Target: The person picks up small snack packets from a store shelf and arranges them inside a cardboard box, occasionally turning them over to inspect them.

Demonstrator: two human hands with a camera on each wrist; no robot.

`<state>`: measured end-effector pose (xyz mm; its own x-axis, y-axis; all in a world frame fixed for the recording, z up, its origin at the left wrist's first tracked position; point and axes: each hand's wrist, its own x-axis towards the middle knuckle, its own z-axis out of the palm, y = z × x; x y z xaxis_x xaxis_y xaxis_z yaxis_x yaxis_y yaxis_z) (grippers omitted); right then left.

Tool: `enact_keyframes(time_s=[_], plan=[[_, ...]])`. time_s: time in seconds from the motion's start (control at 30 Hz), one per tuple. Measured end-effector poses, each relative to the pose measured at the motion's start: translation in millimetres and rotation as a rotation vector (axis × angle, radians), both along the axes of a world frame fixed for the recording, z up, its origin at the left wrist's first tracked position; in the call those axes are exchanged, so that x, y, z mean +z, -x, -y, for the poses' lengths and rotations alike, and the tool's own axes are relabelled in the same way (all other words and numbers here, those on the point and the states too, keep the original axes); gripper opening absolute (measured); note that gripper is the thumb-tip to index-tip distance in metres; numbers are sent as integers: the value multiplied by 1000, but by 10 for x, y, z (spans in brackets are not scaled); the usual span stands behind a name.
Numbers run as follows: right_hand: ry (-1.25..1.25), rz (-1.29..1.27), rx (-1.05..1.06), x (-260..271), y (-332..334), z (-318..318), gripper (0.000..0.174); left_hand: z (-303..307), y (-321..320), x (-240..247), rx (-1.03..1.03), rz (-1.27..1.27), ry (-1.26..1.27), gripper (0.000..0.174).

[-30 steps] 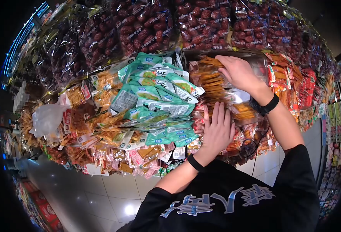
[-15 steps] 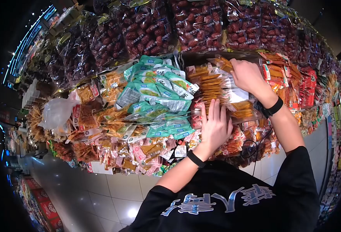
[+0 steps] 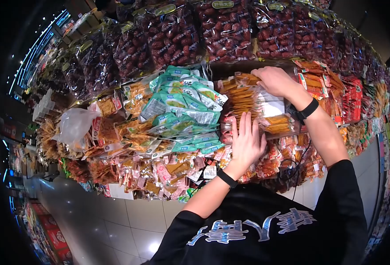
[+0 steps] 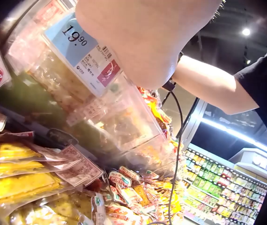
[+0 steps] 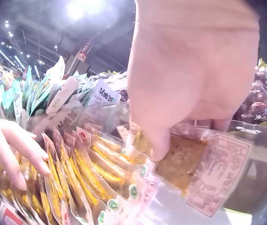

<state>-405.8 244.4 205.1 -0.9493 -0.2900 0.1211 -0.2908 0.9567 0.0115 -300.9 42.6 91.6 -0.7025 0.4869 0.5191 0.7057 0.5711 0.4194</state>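
Observation:
In the head view, a row of upright clear packets of flat orange-brown snacks [image 3: 241, 99] fills the left part of a clear bin. My left hand [image 3: 248, 143] rests its straight fingers on the near end of this row; the right wrist view shows its fingertips [image 5: 40, 161] on the packet tops. At the back of the bin, my right hand [image 3: 274, 81] pinches a snack packet [image 5: 182, 161], its thumb pressed against the brown slice. This packet tilts beside the row's far end. A white patch [image 3: 272, 106] shows on the bin's floor, right of the row.
Teal snack bags [image 3: 186, 99] are heaped left of the bin, with red-orange packets [image 3: 316, 79] to its right. Bags of red dates [image 3: 226, 33] stand behind. A blue price card [image 4: 77, 51] hangs at the front; a black cable [image 3: 297, 165] loops near it.
My right hand first moved right, away from the row's far end, then back left with a packet pinched. The left hand stays on the row. The whole head view has shifted slightly.

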Motion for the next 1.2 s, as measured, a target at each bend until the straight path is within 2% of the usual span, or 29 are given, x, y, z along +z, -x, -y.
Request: enact_keyframes(time_s=[0.13,0.33,0.5,0.63,0.73,0.77,0.87,0.9,1.0,1.13,1.2], plan=[[63,113,58,119,-113,-87,36,5,-2,66,-14,28,-46,62],[8,89,87,84,-258,-169,37,-62,76,301,33,26,-75,73],[13,70,72,47,-337,-165,37,-265,386,441,224,44,-80,67],[38,66,23,-13,-362,-192,36,-381,590,459,278,89,-131,67],[83,5,-31,-16,-416,-253,38,-340,598,431,304,103,-32,68],[103,-25,-45,-19,-430,-266,39,-349,590,355,363,-17,27,67],[148,-112,-149,53,-468,-230,39,-309,593,332,370,-25,125,62],[164,-193,-107,35,-451,-213,37,-308,597,354,371,-26,111,58],[230,-175,-56,74,-390,-31,40,-297,627,389,336,9,138,55],[281,-239,88,-16,-114,233,35,-319,624,266,350,-92,151,54],[267,-157,124,-75,35,292,34,-287,622,299,348,-95,227,56]])
